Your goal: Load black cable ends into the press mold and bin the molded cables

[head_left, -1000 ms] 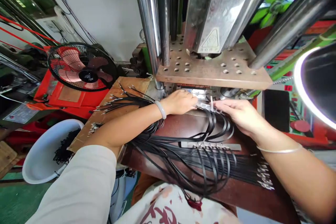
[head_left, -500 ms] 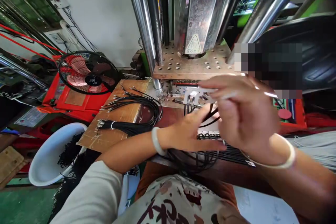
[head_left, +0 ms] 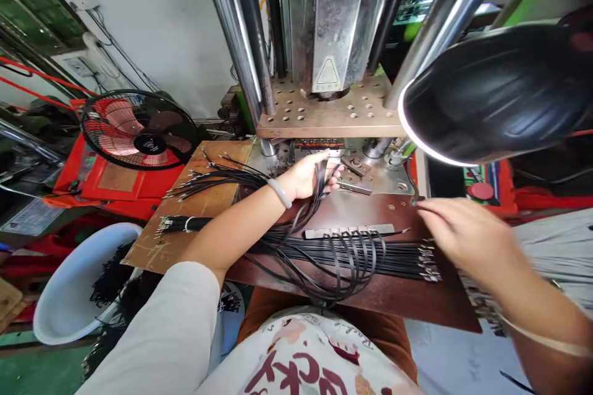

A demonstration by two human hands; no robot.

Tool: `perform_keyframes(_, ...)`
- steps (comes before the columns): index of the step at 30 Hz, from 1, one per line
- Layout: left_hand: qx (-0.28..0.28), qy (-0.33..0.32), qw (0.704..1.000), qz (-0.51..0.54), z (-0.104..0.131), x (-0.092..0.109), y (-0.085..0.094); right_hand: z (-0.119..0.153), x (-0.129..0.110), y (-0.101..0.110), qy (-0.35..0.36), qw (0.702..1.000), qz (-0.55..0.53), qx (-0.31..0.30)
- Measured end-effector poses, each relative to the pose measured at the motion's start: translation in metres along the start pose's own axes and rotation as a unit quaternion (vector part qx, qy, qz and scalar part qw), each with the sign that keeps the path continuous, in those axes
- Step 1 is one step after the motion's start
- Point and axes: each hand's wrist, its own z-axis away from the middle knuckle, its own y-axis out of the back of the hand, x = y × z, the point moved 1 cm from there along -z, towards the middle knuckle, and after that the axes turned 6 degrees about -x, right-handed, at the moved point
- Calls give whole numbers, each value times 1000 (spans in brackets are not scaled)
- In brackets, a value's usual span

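My left hand (head_left: 308, 178) is closed around a bunch of black cables (head_left: 319, 188) in front of the press opening. The cables hang down in loops toward the table edge. My right hand (head_left: 463, 234) is at the right side of the brown table board, thumb and forefinger pinched together. Whatever is between those fingertips, if anything, is too small to make out. Below my left hand lies a metal bar fixture (head_left: 349, 231) with several cables looping from it. Straight black cables (head_left: 393, 257) with metallic ends lie side by side in front of it.
The press plate (head_left: 331, 120) overhangs the work spot between steel columns. A black lamp (head_left: 491, 95) stands at right. To the left are a fan (head_left: 143, 136), a wooden board (head_left: 152, 250) with cable bundles, and a white tub (head_left: 50, 296) holding black pieces.
My hands have moved apart. The left has drawn back leftward, holding the cables; the right has gone right and down, away from the press. The bar fixture now shows fully.
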Motion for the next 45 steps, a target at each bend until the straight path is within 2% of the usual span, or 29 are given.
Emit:
perform_keyframes(2,2,-19,1000,-4,-4,-1,-8,-32,4,-34,39,996,8,-82)
perform_keyframes(4,3,-86,996,-39,1,-6,-11,-67,2,-67,47,988,35,-142)
perform_keyframes(7,-60,-208,973,-81,20,-13,-12,-95,1,-95,57,985,37,-161)
perform_keyframes(9,-96,-254,959,-87,36,-16,-11,-93,9,-99,69,987,29,-146)
perform_keyframes(10,-97,-272,954,-82,42,-16,-10,-87,16,-98,75,988,33,-134)
perform_keyframes(12,-69,-308,948,-48,53,-15,-6,-74,29,-90,89,989,52,-109)
perform_keyframes(14,-24,-341,940,6,58,-12,-2,-65,29,-74,95,988,76,-90)
perform_keyframes(15,-7,-346,938,29,59,-10,0,-64,20,-64,100,988,82,-79)
perform_keyframes(17,6,-330,943,50,57,-8,3,-70,-14,-43,151,984,65,-62)
perform_keyframes(18,3,-315,948,49,56,-6,3,-76,-38,-35,210,975,42,-55)
perform_keyframes(19,-4,-301,953,44,55,-5,3,-83,-65,-29,293,953,10,-72)
perform_keyframes(20,-13,-289,956,37,55,-4,3,-91,-90,-26,358,928,-6,-101)
perform_keyframes(22,-31,-274,961,22,60,-1,5,-106,-132,-27,410,901,19,-142)
perform_keyframes(25,-35,-289,956,20,76,4,14,-121,-167,-30,445,882,32,-150)
perform_keyframes(28,16,-346,936,57,94,9,33,-117,-190,-13,478,870,-36,-111)
perform_keyframes(30,59,-367,925,83,101,14,48,-102,-212,7,507,853,-70,-102)
perform_keyframes(32,108,-380,913,104,104,23,65,-83,-234,27,530,841,-59,-91)
perform_keyframes(34,203,-397,887,122,106,32,84,-66,-247,44,507,860,-16,-54)
perform_keyframes(36,306,-402,853,131,111,40,103,-58,-241,52,440,897,26,-33)
perform_keyframes(38,366,-380,840,125,121,44,118,-61,-212,50,377,924,40,-56)
perform_keyframes(40,374,-343,855,108,137,43,130,-68,-165,41,322,941,24,-98)
perform_keyframes(42,383,-295,872,80,159,40,141,-72,-112,32,239,961,-2,-141)
perform_keyframes(44,418,-230,878,-32,184,38,149,-66,-67,28,171,968,-63,-172)
perform_keyframes(45,436,-199,870,-117,196,38,151,-58,-50,28,145,969,-96,-174)
